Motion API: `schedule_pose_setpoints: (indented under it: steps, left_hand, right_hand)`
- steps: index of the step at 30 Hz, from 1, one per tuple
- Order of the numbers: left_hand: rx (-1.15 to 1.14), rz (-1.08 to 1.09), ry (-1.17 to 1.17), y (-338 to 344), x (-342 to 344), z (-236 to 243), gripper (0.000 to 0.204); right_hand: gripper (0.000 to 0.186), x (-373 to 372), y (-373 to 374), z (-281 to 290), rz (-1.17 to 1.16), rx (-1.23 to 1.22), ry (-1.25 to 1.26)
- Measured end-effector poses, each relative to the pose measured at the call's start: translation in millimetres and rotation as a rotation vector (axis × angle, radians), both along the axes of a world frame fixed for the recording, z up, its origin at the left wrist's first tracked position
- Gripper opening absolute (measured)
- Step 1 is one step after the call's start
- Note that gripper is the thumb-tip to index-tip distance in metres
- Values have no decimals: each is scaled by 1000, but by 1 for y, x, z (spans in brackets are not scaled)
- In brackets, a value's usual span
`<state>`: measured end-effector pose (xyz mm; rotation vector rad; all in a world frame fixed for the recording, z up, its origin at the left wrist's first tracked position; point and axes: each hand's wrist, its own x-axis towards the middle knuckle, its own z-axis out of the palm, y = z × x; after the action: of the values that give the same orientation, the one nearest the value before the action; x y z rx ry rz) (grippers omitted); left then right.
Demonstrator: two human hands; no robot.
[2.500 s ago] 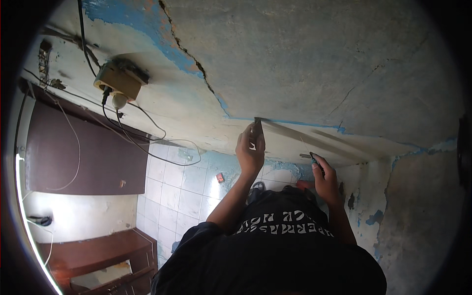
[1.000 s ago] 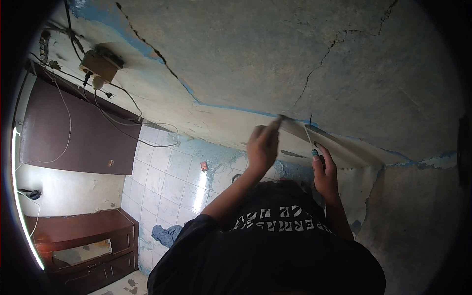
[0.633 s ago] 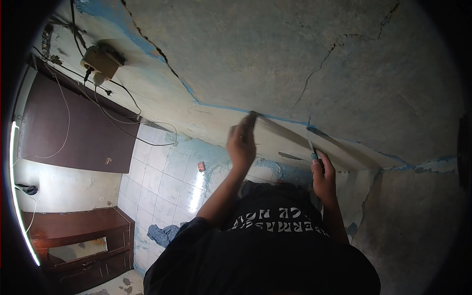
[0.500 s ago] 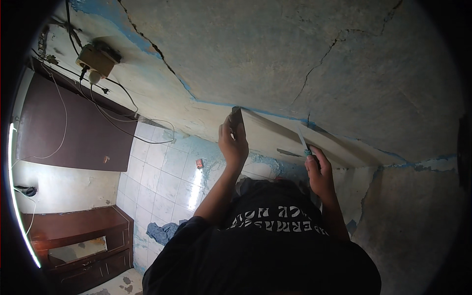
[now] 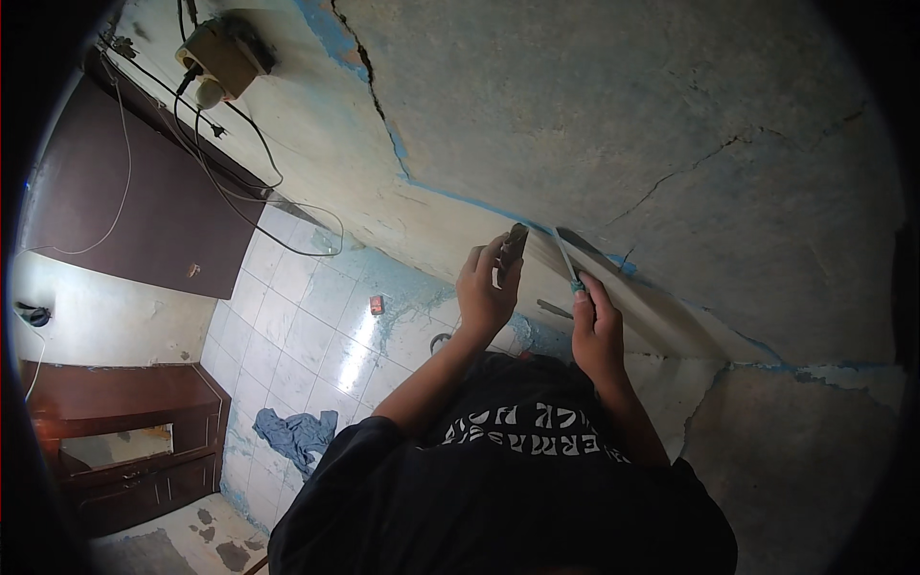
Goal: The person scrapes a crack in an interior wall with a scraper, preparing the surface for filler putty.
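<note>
Black shirt: white lettering printed across the chest, in blocky, stylised capitals.
Lettering rows: two, slightly curved, one above the other, both upside down in the head view.
Row middles: single letters stand out clearly against the dark cloth.
Row ends: bent away into the folds, partly unreadable.
Red packet on the tiled floor: too small to tell whether it bears print.

- Blue-grey cloth: crumpled on white floor tiles.
- Red packet: small; above cloth, to its right.
- Wooden cabinet: reddish brown; left of cloth.
- Purple-brown panel: above cloth, well left.
- Yellowish socket box: far above cloth, slightly left; black plug inserted.
</note>
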<state>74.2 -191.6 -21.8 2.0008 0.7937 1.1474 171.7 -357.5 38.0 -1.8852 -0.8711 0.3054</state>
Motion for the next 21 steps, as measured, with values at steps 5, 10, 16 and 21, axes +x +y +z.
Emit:
schedule_pose_setpoints:
  steps: [5,10,16,21]
  left_hand:
    - [57,3,-3,14,-4,5,46]
    - [24,-1,2,33,-8,2,46]
    - [32,3,-28,61,-16,6,43]
    - [47,-61,-34,71,-15,7,37]
  right_hand:
    - [33,-9,4,3,-56,16,-74]
    - [32,-18,24,20,-57,-32,-44]
    - [32,-24,12,27,-130,-40,-70]
    - [34,-38,28,31,-170,-119,1]
